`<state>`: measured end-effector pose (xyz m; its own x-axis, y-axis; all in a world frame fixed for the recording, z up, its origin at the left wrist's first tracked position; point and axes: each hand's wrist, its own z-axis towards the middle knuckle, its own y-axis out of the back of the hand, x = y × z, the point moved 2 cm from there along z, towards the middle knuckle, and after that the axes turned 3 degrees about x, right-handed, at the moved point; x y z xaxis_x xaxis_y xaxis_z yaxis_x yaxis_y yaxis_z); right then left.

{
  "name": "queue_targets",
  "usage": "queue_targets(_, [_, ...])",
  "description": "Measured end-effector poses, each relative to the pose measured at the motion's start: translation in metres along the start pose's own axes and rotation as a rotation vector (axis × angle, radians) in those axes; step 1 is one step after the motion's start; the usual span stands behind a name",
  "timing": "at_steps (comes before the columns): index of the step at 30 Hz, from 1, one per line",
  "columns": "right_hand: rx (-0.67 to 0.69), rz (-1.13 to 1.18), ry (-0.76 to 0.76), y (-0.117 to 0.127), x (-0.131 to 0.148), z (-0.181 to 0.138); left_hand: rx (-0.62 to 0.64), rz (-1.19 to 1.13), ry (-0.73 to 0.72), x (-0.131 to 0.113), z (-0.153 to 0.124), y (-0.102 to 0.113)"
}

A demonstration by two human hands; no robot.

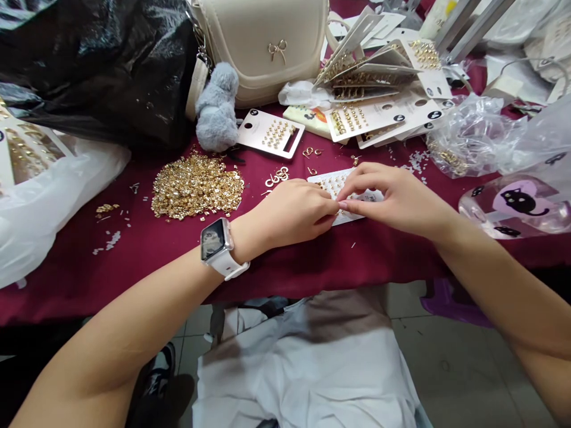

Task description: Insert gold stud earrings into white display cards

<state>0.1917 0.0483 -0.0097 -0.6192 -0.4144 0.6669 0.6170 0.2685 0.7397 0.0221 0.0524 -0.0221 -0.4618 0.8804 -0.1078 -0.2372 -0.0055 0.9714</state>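
Note:
A white earring card (330, 182) with rows of small gold studs lies on the dark red cloth, partly hidden beneath both hands. My left hand (294, 213), with a white-strapped watch at the wrist, rests over the card's near side, its fingers closed and curled down. From the right my right hand (392, 196) meets it above the card, thumb and forefinger pinched together at the left fingertips. Whatever they grip is too small or too hidden to make out. Left of the hands is a heap of small gold pieces (196, 185), with several gold hoops (277, 176) nearby.
Behind stand a cream handbag (263, 50) with a grey plush charm (218, 107) and a black plastic bag (98, 65). Stacked earring cards (379, 116), clear bags (477, 137) and tiny clear plastic bits (417, 163) are at right. A white bag (66, 196) bulges at left.

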Motion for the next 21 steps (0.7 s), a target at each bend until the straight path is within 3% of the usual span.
queue_targets(6, [-0.132, 0.081, 0.027, -0.011, -0.010, -0.011, 0.018, -0.176, 0.098, 0.000, 0.001, -0.002])
queue_targets(21, [-0.050, 0.103, 0.022, -0.014, -0.018, -0.009, 0.027, -0.297, 0.099, -0.001, 0.003, -0.001])
